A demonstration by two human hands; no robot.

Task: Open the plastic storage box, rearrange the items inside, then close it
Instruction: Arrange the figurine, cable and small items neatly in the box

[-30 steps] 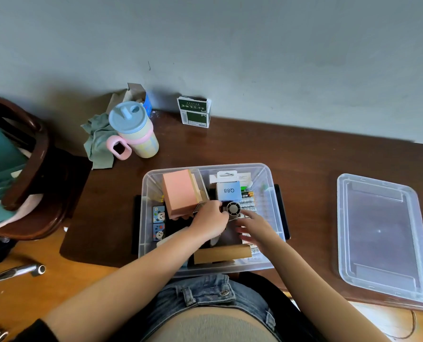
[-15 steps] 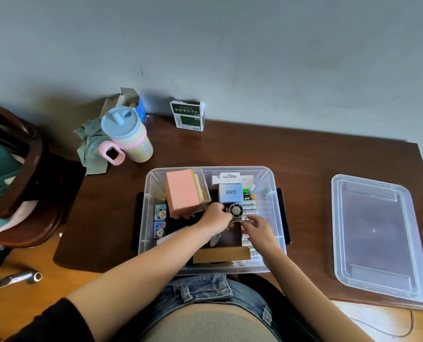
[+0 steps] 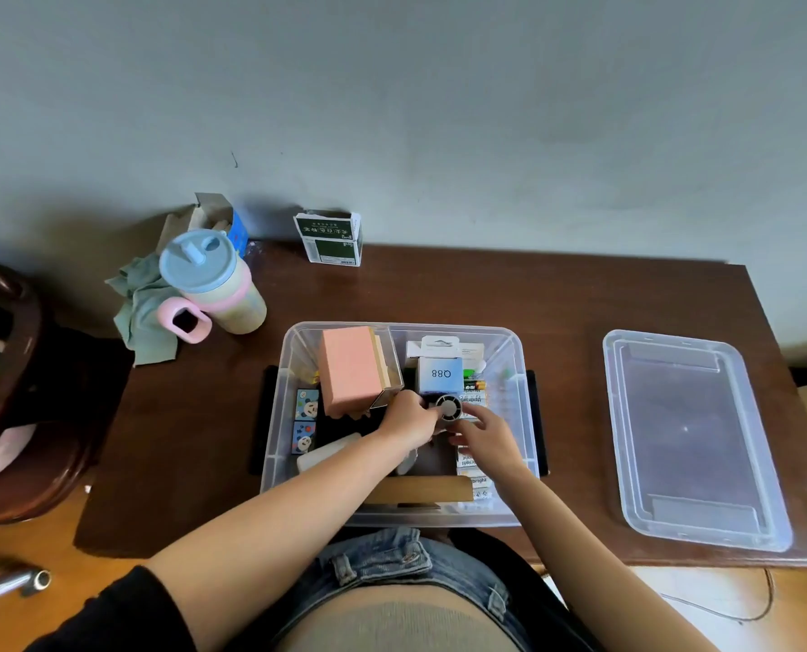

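Resting on the brown table (image 3: 439, 294), the clear box (image 3: 517, 369) is seen open from the head view, its long axis running left to right across the table, its near wall just at the table edge in front of the person. The lid (image 3: 693, 440) lies flat well apart to the right, inner side up, its long axis running away from the person. Inside the box, a pink block (image 3: 350, 369) is stood at the far left, a white carton (image 3: 440, 375) marked "Q88" is set at the far middle, and two small cartoon cards (image 3: 305, 418) are lined along the left wall. A small round fan (image 3: 447, 408) is held just in front of the carton. The left hand (image 3: 408, 418) is curled around the fan's left side. The right hand (image 3: 488, 437) is placed just right of it, fingers bent toward the fan; whether it is being pinched cannot be told. A cup (image 3: 213, 280) and a green packet (image 3: 331, 240) are stood at the far edge.
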